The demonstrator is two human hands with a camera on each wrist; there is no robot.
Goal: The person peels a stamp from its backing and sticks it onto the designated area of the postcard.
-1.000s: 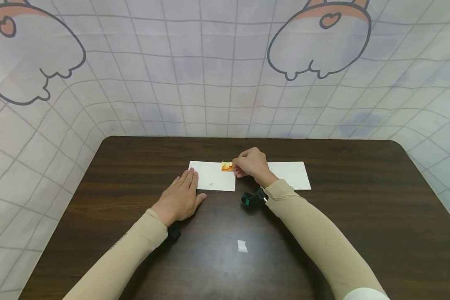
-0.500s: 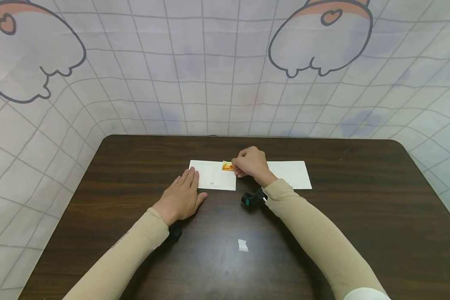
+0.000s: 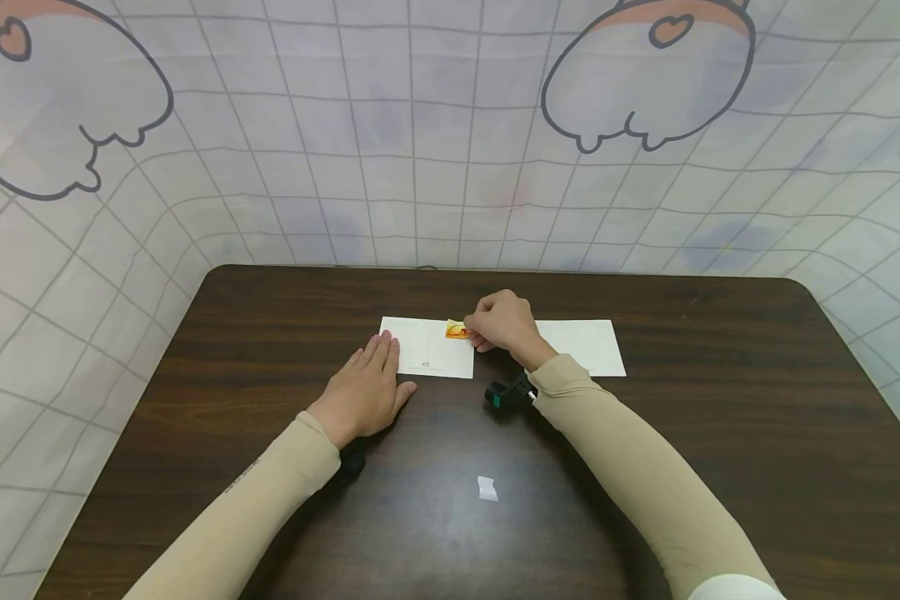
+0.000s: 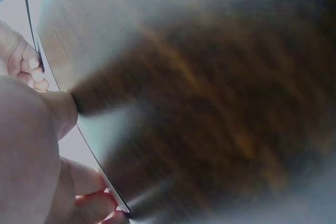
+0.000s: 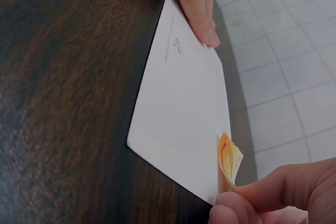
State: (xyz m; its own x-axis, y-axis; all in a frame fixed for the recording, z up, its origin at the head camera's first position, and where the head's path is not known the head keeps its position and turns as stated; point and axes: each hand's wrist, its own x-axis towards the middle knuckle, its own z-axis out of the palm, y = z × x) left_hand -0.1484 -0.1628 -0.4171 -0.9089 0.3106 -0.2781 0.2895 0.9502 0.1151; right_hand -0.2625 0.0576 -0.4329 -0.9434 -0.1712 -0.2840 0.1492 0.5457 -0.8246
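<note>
A white card (image 3: pixel 431 354) with a small printed mark lies on the dark table. My left hand (image 3: pixel 363 383) rests flat across its left end, fingers straight. At the card's upper right corner, my right hand (image 3: pixel 504 323) pinches a small orange-and-yellow stamp (image 3: pixel 456 330) between thumb and fingers. The right wrist view shows the stamp (image 5: pixel 229 158) curled up from the card (image 5: pixel 181 114), its toothed edge raised and its lower end at the fingertips. My left thumb (image 4: pixel 65 111) shows at the card's near edge in the left wrist view.
A second white card (image 3: pixel 581 346) lies to the right, partly hidden behind the right hand and wrist. A small white paper scrap (image 3: pixel 487 488) is on the table (image 3: pixel 420 550) nearer me. A grid-patterned cloth (image 3: pixel 450 167) hangs behind the table's far edge.
The head view has tilted slightly. Both hands keep their places on the card, and the stamp stays pinched at its corner.
</note>
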